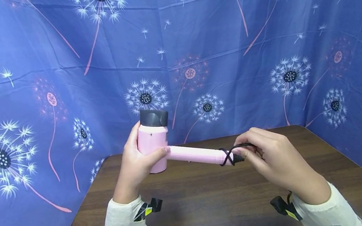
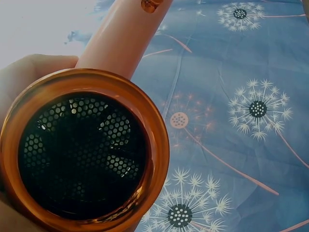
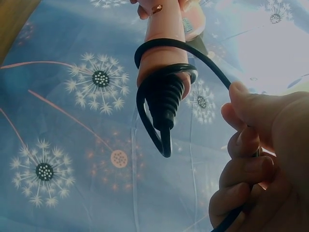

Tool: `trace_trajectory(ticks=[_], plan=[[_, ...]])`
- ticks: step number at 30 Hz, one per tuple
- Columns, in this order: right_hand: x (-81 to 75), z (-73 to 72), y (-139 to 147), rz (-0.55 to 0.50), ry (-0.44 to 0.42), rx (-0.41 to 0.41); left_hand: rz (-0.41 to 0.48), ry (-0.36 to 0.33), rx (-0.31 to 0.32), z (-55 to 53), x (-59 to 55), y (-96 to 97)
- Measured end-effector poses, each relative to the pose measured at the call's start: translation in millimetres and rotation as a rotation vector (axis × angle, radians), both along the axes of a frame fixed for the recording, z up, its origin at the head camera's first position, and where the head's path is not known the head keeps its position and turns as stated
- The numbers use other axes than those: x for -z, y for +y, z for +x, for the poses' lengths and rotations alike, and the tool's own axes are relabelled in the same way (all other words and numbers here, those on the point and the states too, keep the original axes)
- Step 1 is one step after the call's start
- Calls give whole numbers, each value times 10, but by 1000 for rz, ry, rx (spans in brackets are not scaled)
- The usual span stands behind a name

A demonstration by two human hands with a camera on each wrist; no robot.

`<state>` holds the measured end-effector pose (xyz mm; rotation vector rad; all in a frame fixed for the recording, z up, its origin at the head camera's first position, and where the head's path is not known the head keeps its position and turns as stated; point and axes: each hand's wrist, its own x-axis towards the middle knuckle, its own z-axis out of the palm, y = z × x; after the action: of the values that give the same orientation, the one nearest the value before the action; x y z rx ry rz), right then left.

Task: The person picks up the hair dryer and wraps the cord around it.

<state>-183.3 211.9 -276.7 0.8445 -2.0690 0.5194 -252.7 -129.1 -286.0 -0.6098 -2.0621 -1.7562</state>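
Pink hair dryer (image 1: 190, 154), held aloft near the centre of the head view, its handle slanting toward lower right; black cord (image 3: 212, 64), looped round the handle's end; left hand (image 1: 134, 163), left of centre, wrapped round the barrel; right hand (image 1: 276, 153), lower right, pinching the cord; brown counter (image 1: 214, 197) below; blue dandelion-patterned cloth (image 1: 169, 32) behind.
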Motion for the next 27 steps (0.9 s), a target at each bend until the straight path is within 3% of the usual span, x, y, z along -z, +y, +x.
trace_trajectory(ticks=[10,17,27], plan=[[29,-19,10,-15,55,5,-13,-9,7,19,23,6],[53,-10,27,-10,0,45,-19,-19,9,29,44,10],[42,-37,20,-19,-7,23,-28,30,30,27,20,5]])
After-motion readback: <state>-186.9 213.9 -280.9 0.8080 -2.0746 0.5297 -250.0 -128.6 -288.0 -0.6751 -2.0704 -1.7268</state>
